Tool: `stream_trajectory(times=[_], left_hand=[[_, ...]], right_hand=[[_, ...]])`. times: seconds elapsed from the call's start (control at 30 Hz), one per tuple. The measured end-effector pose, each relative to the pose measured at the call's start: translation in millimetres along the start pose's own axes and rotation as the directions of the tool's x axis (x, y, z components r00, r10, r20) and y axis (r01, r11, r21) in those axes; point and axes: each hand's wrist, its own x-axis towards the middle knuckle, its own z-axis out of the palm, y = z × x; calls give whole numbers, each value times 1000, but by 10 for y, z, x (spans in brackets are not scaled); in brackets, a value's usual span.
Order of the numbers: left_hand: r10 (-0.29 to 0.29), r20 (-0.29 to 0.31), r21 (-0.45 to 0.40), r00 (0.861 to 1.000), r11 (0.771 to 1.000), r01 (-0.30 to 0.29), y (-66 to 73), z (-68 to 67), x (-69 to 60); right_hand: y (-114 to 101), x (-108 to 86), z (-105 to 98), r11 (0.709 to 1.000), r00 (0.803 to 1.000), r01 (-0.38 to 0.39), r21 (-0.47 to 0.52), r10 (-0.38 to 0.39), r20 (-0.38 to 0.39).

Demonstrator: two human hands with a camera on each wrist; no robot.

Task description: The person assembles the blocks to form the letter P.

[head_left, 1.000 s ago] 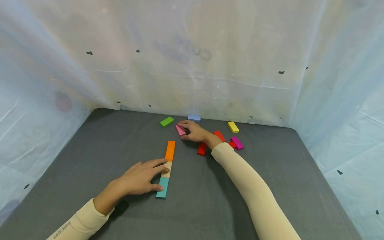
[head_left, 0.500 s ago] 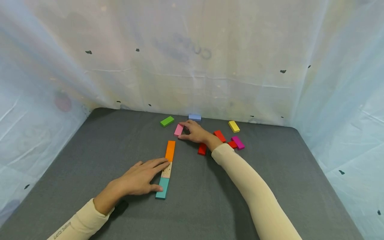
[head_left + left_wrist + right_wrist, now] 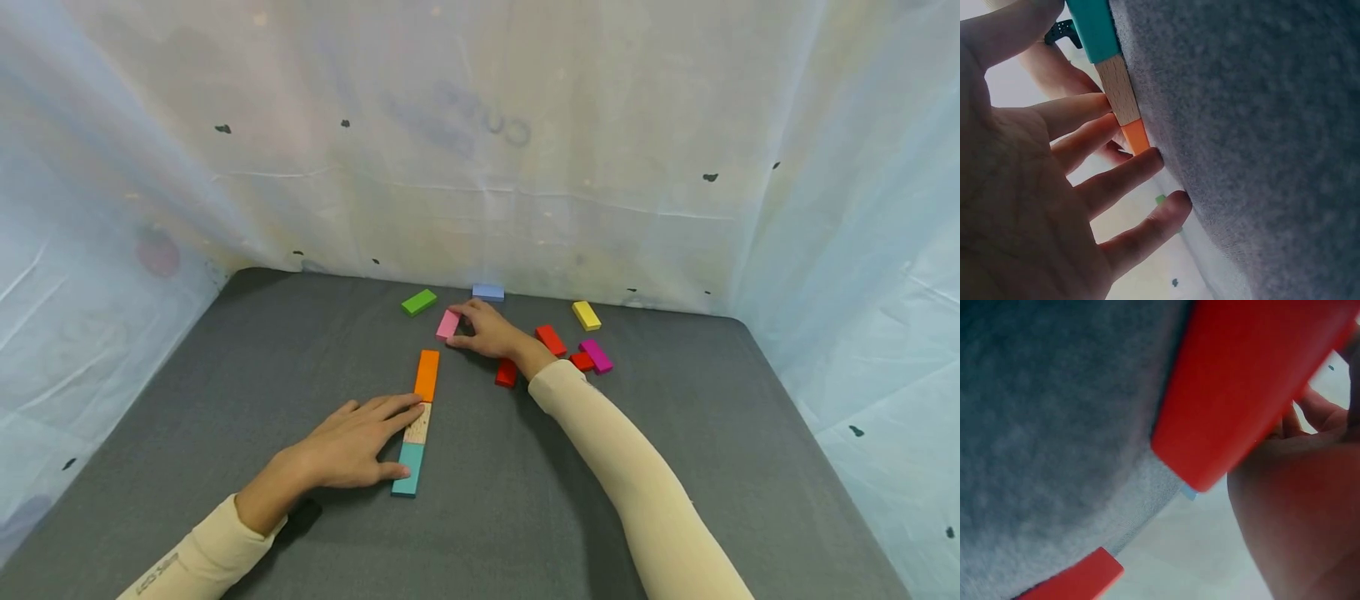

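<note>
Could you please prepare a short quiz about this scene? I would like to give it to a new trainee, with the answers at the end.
1. True or false: the thumb and fingertips of the right hand are at the yellow block.

2. Choose one. Beside the left hand lies a row of three blocks. Which is in the middle?
A) green
B) plain wood
C) magenta

3. Fill in the gap: the block at the end of this row farthest from the person is ____.

Key:
1. False; they are at the pink block.
2. B, the plain wood block.
3. Orange; the orange block forms the far end.
</note>
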Motion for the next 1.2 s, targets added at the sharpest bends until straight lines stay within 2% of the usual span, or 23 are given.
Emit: stream_trajectory(times=[0.5, 1.07, 1.2], left_hand=[[-16, -18, -15, 1000, 1000, 15, -35, 18, 47], [-11, -33, -25, 999, 1000, 11, -50, 0, 31], [-2, -33, -38, 999, 999, 1, -44, -2, 30]], right_hand=[[-16, -9, 1, 1000, 1000, -11, 15, 11, 6], [-22, -14, -6, 1000, 999, 30, -6, -30, 14], [-22, -34, -4, 999, 999, 49, 3, -49, -13]])
